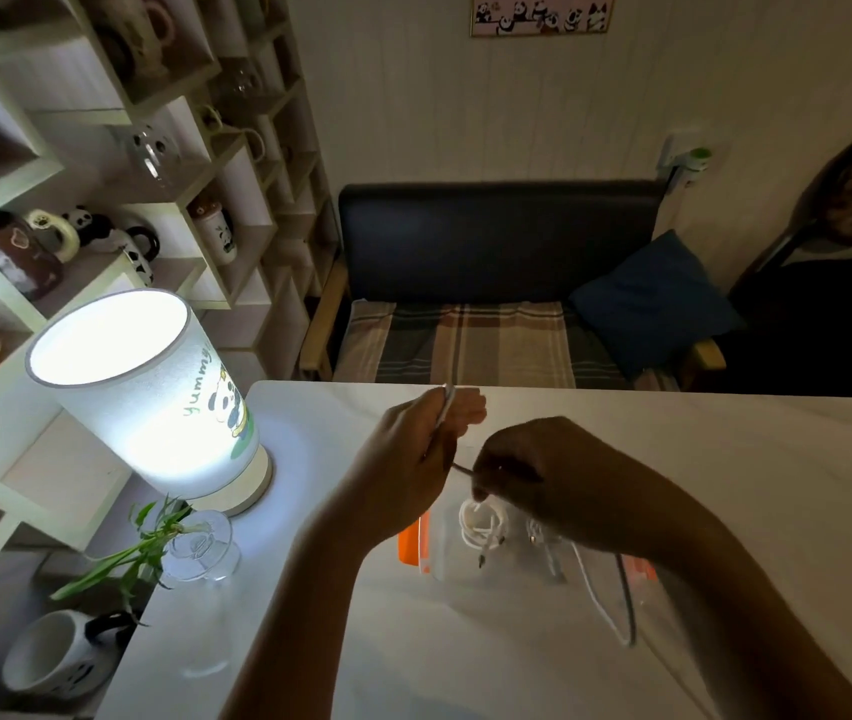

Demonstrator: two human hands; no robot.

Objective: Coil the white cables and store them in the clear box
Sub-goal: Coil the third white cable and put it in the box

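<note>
Coiling is underway: left hand [416, 449] is raised over the white table [673, 459] with fingers extended upward, and a white cable [443, 413] runs across its palm and up over the fingertips, so the hand looks to be serving as the former the loops go round. How firmly the thumb pins the strand, cannot tell; fingers read straight, not curled. Right hand [533, 472] sits just right of and a bit lower than the left, fingers curled down and pinching the same cable where a thin strand crosses the gap between the two hands, probably to feed and tension the next wrap. Directly under the right-hand pinch is the clear box [444, 558] with an orange latch [410, 545] on its left side; a finished coil [476, 527] of white cable already lies inside, plug ends poking down. Box placed right below the grip likely so the new coil can drop straight in. Slack from the cable in hand seems to trail under the right forearm as a loose loop [606, 605] toward the near table edge, though which strand joins which is hard to tell in the dim light. Lit lamp [148, 397] stands well left of both hands, with a glass vase [200, 548] holding a green sprig below it. Judgement: one cable stored, this one partly wound.
</note>
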